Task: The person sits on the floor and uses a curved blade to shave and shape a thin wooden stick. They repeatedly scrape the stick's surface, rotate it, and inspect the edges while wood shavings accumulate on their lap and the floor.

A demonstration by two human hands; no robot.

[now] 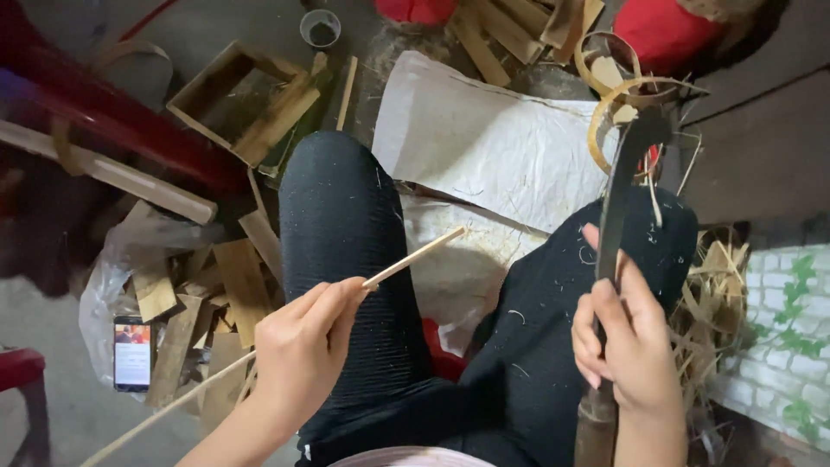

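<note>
My left hand (303, 350) pinches a thin bamboo stick (413, 259) over my left knee; its long axis slants from lower left to upper right. A wooden box (245, 102) lies beyond, its contents unclear. My right hand (627, 342) grips a dark knife (624, 186), blade pointing up.

The stick (413, 258) in the left hand (298, 359) is pale tan. The knife (624, 182) in the right hand (629, 342) has a dark grey blade and a brown handle. The trousers (346, 225) are black with fine ribbing, flecked with pale shavings. The sheet (484, 143) at far centre is white. The wood scraps (216, 285) at left are light brown. The wall (782, 337) at right shows a white brick pattern with green leaves. The stool (22, 367) at near left is red.
</note>
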